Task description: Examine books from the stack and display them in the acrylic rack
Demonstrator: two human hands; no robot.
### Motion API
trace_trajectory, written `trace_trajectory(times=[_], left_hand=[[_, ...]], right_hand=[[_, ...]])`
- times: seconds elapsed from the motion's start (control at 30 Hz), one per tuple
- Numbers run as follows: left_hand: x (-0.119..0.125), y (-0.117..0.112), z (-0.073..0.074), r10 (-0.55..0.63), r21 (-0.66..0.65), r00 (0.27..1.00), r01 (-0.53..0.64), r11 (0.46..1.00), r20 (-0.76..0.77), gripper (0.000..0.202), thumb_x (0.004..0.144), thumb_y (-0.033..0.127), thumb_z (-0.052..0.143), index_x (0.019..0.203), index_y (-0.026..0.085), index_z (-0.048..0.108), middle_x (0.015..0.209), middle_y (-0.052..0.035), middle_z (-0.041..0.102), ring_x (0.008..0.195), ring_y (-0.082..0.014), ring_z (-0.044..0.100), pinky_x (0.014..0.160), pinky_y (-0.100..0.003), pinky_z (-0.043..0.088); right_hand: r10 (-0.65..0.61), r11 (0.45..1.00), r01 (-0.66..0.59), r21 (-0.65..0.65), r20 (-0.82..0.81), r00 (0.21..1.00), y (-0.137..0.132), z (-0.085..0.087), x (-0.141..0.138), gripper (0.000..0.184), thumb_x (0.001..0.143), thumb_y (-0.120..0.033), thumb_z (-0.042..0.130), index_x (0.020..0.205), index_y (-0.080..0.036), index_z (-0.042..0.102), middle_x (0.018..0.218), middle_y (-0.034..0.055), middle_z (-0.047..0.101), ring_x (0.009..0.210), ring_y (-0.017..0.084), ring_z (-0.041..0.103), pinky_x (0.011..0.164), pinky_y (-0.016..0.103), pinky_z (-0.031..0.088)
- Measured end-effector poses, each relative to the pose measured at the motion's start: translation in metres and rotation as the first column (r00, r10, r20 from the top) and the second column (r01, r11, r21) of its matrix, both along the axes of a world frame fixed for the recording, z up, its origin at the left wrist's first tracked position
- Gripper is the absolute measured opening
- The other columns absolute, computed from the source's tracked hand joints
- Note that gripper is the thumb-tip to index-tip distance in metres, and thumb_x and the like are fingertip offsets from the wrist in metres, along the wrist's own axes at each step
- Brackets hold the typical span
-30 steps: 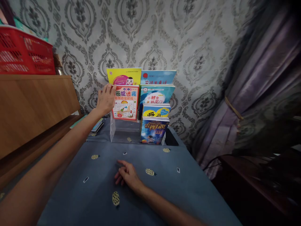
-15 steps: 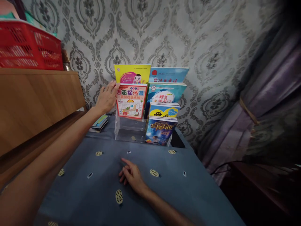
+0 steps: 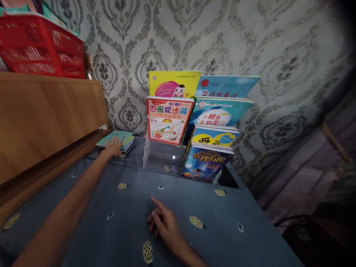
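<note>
My left hand lies flat, fingers spread, on a small stack of thin books at the far left of the blue cloth. My right hand rests on the cloth near me, forefinger out and the other fingers loosely curled, holding nothing. A clear tiered stand against the wall holds several picture books. A red-and-white book stands on its left side, with a yellow book behind it. Blue books are stepped on the right side.
A wooden cabinet stands at left with a red basket on top. The blue patterned cloth covers the table. Patterned wallpaper lies behind, and a purple curtain hangs at right. A dark flat object lies beside the stand.
My left hand left the red-and-white book on the stand and dropped down-left onto the stack of thin books. The view shifted left and closer. My right hand stayed put.
</note>
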State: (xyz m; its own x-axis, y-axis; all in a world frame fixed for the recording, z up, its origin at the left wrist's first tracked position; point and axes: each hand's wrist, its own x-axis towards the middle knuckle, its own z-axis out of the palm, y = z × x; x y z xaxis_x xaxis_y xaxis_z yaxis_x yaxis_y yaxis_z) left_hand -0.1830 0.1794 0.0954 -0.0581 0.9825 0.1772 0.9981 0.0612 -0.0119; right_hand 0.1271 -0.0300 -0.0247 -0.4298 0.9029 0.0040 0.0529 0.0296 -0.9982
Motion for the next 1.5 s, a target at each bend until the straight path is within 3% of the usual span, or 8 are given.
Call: trace_trajectory(times=[0.07, 0.17, 0.37, 0.63, 1.0, 1.2, 1.5], left_hand=[[-0.008, 0.001, -0.02, 0.012, -0.03, 1.0, -0.012, 0.999, -0.015, 0.075, 0.076, 0.015, 0.06, 0.149, 0.017, 0.041, 0.157, -0.0266, 0.034, 0.148, -0.0427, 0.028, 0.107, -0.074, 0.027], [-0.015, 0.003, -0.034, 0.016, -0.019, 0.999, -0.017, 1.0, -0.047, 0.075, 0.082, 0.013, 0.048, 0.155, 0.017, 0.031, 0.159, -0.0265, 0.031, 0.148, -0.0413, 0.028, 0.105, -0.075, 0.027], [-0.02, 0.011, -0.037, 0.004, 0.023, 0.993, -0.001, 1.0, -0.119, 0.065, 0.088, 0.005, 0.03, 0.152, 0.016, 0.035, 0.15, -0.0255, 0.044, 0.14, -0.0387, 0.04, 0.104, -0.073, 0.03], [-0.014, -0.003, -0.036, -0.009, 0.058, 0.973, 0.023, 0.998, -0.229, 0.054, 0.092, 0.005, 0.032, 0.144, 0.008, 0.044, 0.13, -0.0266, 0.059, 0.123, -0.0391, 0.056, 0.1, -0.065, 0.037], [0.014, -0.072, -0.052, -0.031, 0.041, 0.946, 0.046, 0.998, -0.322, 0.057, 0.087, 0.004, 0.037, 0.144, -0.004, 0.044, 0.118, -0.0331, 0.064, 0.107, -0.0395, 0.065, 0.102, -0.063, 0.037], [0.031, -0.115, -0.047, -0.05, -0.052, 0.94, 0.035, 0.998, -0.337, 0.055, 0.087, 0.0, 0.038, 0.141, -0.001, 0.05, 0.113, -0.0298, 0.068, 0.1, -0.0369, 0.068, 0.099, -0.062, 0.04], [0.068, -0.163, -0.04, -0.208, -0.222, 0.926, 0.141, 0.965, -0.315, 0.046, 0.085, -0.003, 0.04, 0.127, 0.0, 0.06, 0.101, -0.0262, 0.071, 0.095, -0.0332, 0.071, 0.079, -0.043, 0.052]], right_hand=[[-0.008, 1.0, 0.008, -0.018, -0.002, 1.0, 0.001, -0.003, 0.0, 0.066, 0.09, -0.056, 0.054, 0.145, -0.021, 0.048, 0.082, 0.0048, 0.065, 0.061, 0.017, 0.065, 0.048, 0.028, 0.05], [-0.016, 1.0, 0.016, -0.025, -0.005, 1.0, 0.001, -0.008, 0.0, 0.069, 0.089, -0.06, 0.053, 0.145, -0.02, 0.048, 0.084, 0.0061, 0.065, 0.061, 0.017, 0.065, 0.048, 0.028, 0.05], [0.003, 1.0, -0.003, -0.023, -0.013, 1.0, 0.002, -0.011, 0.001, 0.072, 0.09, -0.063, 0.052, 0.146, -0.017, 0.047, 0.081, 0.0054, 0.064, 0.061, 0.016, 0.064, 0.049, 0.026, 0.049], [0.002, 1.0, -0.002, -0.004, -0.015, 1.0, 0.001, -0.009, 0.0, 0.07, 0.09, -0.063, 0.051, 0.143, -0.017, 0.049, 0.083, 0.0048, 0.064, 0.06, 0.015, 0.063, 0.049, 0.026, 0.049], [0.033, 0.998, -0.032, 0.058, -0.027, 0.999, 0.006, -0.006, -0.003, 0.059, 0.09, -0.051, 0.052, 0.138, -0.017, 0.052, 0.081, 0.0019, 0.063, 0.059, 0.013, 0.063, 0.048, 0.025, 0.047], [0.063, 0.996, -0.059, 0.062, -0.056, 0.996, 0.007, -0.001, -0.004, 0.056, 0.088, -0.046, 0.053, 0.135, -0.017, 0.053, 0.077, -0.0007, 0.063, 0.057, 0.012, 0.062, 0.048, 0.025, 0.047], [0.029, 0.997, -0.04, -0.064, -0.164, 0.986, 0.012, 0.005, 0.0, 0.061, 0.079, -0.05, 0.062, 0.129, -0.017, 0.052, 0.075, -0.0007, 0.067, 0.055, 0.014, 0.065, 0.047, 0.025, 0.047]])
